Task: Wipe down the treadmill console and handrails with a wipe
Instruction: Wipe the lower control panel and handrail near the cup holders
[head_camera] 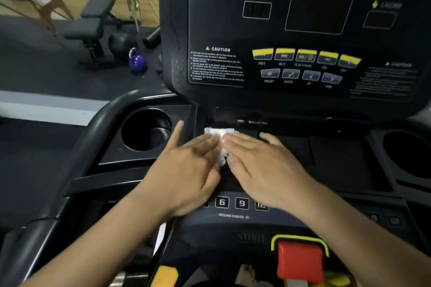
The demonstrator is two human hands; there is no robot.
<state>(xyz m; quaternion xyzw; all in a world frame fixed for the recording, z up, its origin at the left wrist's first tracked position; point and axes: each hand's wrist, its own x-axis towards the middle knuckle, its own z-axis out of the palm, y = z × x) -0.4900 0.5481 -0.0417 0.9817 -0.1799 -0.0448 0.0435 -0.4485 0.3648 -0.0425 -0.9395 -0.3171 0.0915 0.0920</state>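
Note:
A white wipe (220,134) lies on the flat black tray of the treadmill console (326,154), just under the upright display panel (303,30). My left hand (186,168) and my right hand (263,165) both press flat on the wipe, fingers stretched out, side by side. Most of the wipe is hidden beneath them; only its top edge and a strip between the hands show. The left handrail (77,147) curves down the left side of the console.
Cup holders sit at the left (145,129) and right (408,154) of the tray. A red stop button (300,261) and incline keys (241,203) lie near me. A bench (93,23) and a purple kettlebell (137,63) stand on the floor at left.

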